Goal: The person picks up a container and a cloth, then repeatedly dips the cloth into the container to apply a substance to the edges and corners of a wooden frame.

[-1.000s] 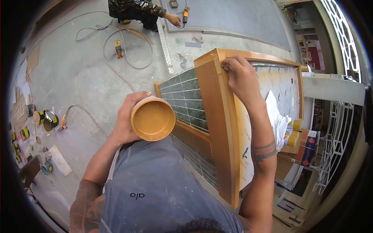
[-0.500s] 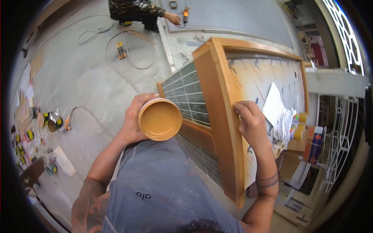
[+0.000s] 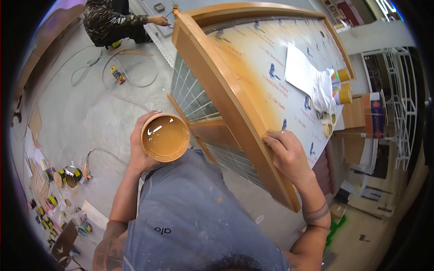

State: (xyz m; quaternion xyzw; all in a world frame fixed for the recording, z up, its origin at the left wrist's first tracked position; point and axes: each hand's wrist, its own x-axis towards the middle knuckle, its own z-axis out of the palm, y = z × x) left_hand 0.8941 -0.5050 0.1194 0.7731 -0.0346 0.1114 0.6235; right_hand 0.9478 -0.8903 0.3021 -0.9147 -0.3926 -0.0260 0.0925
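My left hand (image 3: 141, 147) is wrapped round a round tub (image 3: 165, 159) of glossy amber liquid, held upright in front of my apron. My right hand (image 3: 289, 151) has its fingers pinched together at the inner edge of an orange-brown wooden frame (image 3: 226, 99). A small brownish bit shows at the fingertips, too hidden to name. The frame borders a counter top covered in printed protective film (image 3: 253, 67), stained amber along the edge. Dark green tiles (image 3: 192, 90) line the counter's side below the wood.
On the counter lie a white sheet (image 3: 298, 70), a crumpled white cloth (image 3: 323, 92) and yellow tape rolls (image 3: 343, 95). A co-worker (image 3: 108, 22) crouches at the far left. A yellow-black tool (image 3: 117, 74), a looping cable (image 3: 156, 74) and several cans (image 3: 72, 176) are on the floor.
My view has shifted and turned, showing more of the counter top. My right hand is nearer the frame's close end. The tub stays in my left hand, its liquid now showing bright reflections.
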